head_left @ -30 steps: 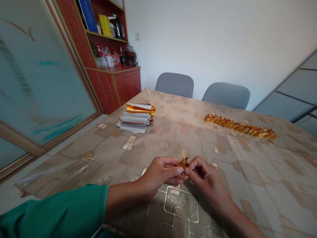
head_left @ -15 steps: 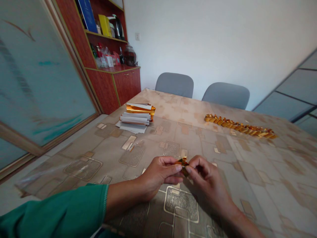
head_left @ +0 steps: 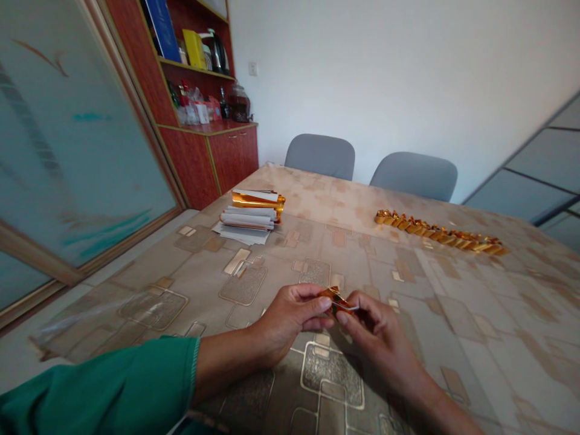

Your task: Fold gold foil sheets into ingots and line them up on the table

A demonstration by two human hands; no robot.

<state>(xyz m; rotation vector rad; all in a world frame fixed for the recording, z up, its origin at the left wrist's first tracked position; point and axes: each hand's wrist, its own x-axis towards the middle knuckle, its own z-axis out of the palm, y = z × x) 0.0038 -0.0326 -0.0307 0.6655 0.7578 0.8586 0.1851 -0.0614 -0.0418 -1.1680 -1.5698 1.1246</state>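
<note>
Between my two hands, just above the table, is a small folded piece of gold foil paper (head_left: 336,297) with a pale edge showing. My left hand (head_left: 294,317) pinches its left side between thumb and fingers. On its right side, my right hand (head_left: 376,323) grips it with thumb and forefinger. Farther off at the left lies a stack of gold foil paper sheets (head_left: 251,217), their white-grey backs mostly upward. A long row of folded gold foil pieces (head_left: 439,232) lies at the back right.
A patterned cloth covers the table (head_left: 181,266). Two grey chairs (head_left: 319,156) stand at its far side, against a white wall. A red-brown cabinet (head_left: 233,154) with bottles and a kettle is at the back left, beside a frosted sliding door (head_left: 81,133).
The foil piece between my fingers has opened out on its right side, showing a pale edge. My right fingers have shifted slightly on it. Stack and row stay put.
</note>
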